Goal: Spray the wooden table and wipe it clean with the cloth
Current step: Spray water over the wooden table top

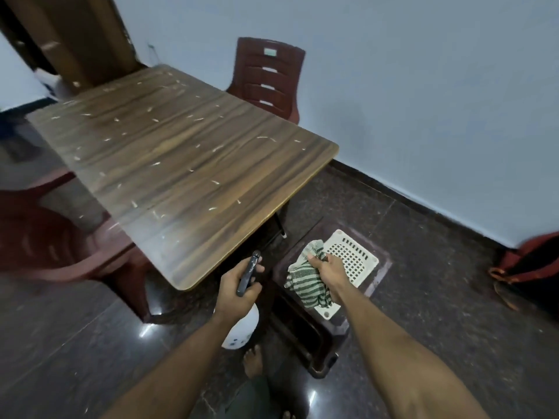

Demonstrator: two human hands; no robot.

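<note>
1. Left hand [237,284] clenched round the dark trigger head of the spray bottle [242,326]; white bottle body hangs below that grip, nozzle aimed forward and up toward the counter's near corner.
2. Right hand [328,272] bunched round the green-striped cloth [308,279]; loose folds dangle left of and under that grip, over the white perforated stool [352,258].
3. Counter [187,152] lies ahead and to the left of both grips, neither touching it; pale scraps and flecks scattered all over the wood; top looks unwiped, wet or dry hard to tell through blur.
4. Judged step: about to spray, barely started.
5. Risks: nozzle sits below and off the counter edge, so a squeeze from here likely hits the edge, the underside or the floor; polished floor plus a bare foot [252,359] under the left grip means a slip if mist lands there.
6. Wiping toward the edges would push scraps onto the red chairs [269,77] or the floor; the dangling cloth tail could snag the stool just below the right grip.
</note>
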